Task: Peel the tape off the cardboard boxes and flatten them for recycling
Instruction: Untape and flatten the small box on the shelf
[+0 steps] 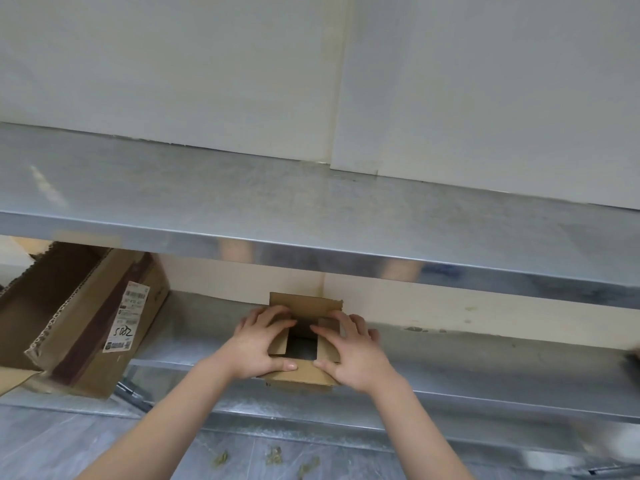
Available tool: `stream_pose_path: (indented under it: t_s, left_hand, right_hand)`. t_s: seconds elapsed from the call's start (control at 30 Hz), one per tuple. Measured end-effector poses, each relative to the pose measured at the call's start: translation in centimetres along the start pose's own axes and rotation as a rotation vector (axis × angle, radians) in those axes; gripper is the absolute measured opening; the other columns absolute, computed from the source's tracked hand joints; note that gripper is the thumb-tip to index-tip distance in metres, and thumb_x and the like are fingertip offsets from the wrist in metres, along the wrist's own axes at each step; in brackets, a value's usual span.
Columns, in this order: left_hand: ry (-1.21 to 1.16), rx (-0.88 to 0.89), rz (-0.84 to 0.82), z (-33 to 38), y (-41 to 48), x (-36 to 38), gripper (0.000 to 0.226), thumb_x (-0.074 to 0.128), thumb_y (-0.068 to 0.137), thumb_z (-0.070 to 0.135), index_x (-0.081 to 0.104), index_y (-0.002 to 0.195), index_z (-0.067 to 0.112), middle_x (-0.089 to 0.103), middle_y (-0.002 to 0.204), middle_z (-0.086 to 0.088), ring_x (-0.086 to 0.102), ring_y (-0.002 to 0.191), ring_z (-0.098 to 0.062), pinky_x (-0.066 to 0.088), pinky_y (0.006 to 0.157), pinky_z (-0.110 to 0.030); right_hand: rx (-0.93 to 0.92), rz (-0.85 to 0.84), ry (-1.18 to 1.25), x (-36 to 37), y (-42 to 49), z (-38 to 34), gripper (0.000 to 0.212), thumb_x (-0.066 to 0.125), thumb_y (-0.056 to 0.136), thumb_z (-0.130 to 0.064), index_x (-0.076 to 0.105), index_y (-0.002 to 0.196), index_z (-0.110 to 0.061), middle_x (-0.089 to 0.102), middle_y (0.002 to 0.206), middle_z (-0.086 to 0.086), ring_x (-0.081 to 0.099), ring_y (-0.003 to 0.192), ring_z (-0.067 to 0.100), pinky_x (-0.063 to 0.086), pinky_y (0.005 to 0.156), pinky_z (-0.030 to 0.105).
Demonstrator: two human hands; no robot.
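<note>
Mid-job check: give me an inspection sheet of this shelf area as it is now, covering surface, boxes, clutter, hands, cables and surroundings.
Surface: lower metal shelf, brushed steel; upper shelf above it.
Job's things: small cardboard box on the lower shelf, top flaps open, dark inside; large cardboard box tilted at left, bearing a shipping label.
Clutter: small scraps on the floor; a blurred dark object at the right edge, cannot tell what.
Hands: left hand and right hand press on the small box's side flaps, fingers fairly straight.
Cables: nothing seen.
Surroundings: pale wall panels behind the shelves; grey floor below.
</note>
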State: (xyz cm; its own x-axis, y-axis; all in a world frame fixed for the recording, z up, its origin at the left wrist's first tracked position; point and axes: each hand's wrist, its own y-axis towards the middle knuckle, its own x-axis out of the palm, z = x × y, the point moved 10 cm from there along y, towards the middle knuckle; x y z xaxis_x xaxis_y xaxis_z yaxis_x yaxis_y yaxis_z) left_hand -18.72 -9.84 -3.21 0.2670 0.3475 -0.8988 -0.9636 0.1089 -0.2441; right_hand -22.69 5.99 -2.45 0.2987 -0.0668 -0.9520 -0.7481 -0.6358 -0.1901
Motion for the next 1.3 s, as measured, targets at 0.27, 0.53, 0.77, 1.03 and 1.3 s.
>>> stream_pose_path:
  t_s: [0.27, 0.53, 0.77, 1.03, 1.3]
  left_hand:
    - [-0.083, -0.055, 0.190, -3.2, -2.5, -3.1, 0.085, 0.050, 0.070, 0.079, 0.027, 0.143, 0.041, 0.025, 0.152, 0.013, 0.021, 0.141, -0.019, 0.024, 0.111, -0.044]
    - [0.057, -0.133, 0.141, -7.2, -4.2, -0.5, 0.098, 0.026, 0.066, 0.087, 0.015, 0.151, 0.039, 0.020, 0.157, 0.011, 0.017, 0.144, -0.022, 0.019, 0.112, -0.042]
    - [-0.035, -0.141, 0.188, -7.6, -3.7, -1.1, 0.101, 0.014, 0.060, 0.098, 0.016, 0.147, 0.047, 0.018, 0.158, 0.014, 0.016, 0.145, -0.021, 0.019, 0.113, -0.046]
    - [-0.141, -0.174, 0.162, -7.8, -4.9, 0.8, 0.114, 0.022, 0.053, 0.101, 0.009, 0.150, 0.041, 0.018, 0.158, 0.009, 0.019, 0.142, -0.020, 0.019, 0.112, -0.043]
    - [0.113, -0.116, 0.039, -7.1, -3.9, 3.9, 0.120, 0.007, 0.056, 0.096, 0.008, 0.154, 0.027, 0.004, 0.162, 0.008, 0.000, 0.149, -0.021, 0.002, 0.117, -0.044]
  right_hand:
    - [0.094, 0.118, -0.033, -2.4, -2.1, 2.2, 0.075, 0.043, 0.077, -0.080, 0.021, 0.143, -0.052, 0.015, 0.156, -0.012, 0.018, 0.143, 0.021, 0.033, 0.105, 0.044]
    - [0.218, 0.095, -0.005, 0.1, -3.9, 6.1, 0.106, -0.002, 0.060, -0.094, 0.023, 0.149, -0.042, 0.018, 0.160, -0.016, 0.022, 0.144, 0.017, 0.039, 0.103, 0.043]
    - [0.203, 0.080, 0.106, 0.4, -4.2, 6.4, 0.095, 0.014, 0.067, -0.093, 0.009, 0.150, -0.047, 0.014, 0.161, -0.014, 0.016, 0.146, 0.016, 0.037, 0.107, 0.047]
    - [0.259, 0.103, 0.140, 1.8, -4.6, 6.7, 0.112, 0.017, 0.062, -0.097, -0.001, 0.154, -0.036, 0.017, 0.162, -0.008, 0.019, 0.146, 0.019, 0.035, 0.113, 0.045]
    - [0.234, 0.010, 0.024, 4.1, -3.1, 5.5, 0.102, 0.038, 0.072, -0.082, 0.008, 0.155, -0.031, 0.006, 0.164, -0.008, 0.008, 0.150, 0.021, 0.022, 0.117, 0.041]
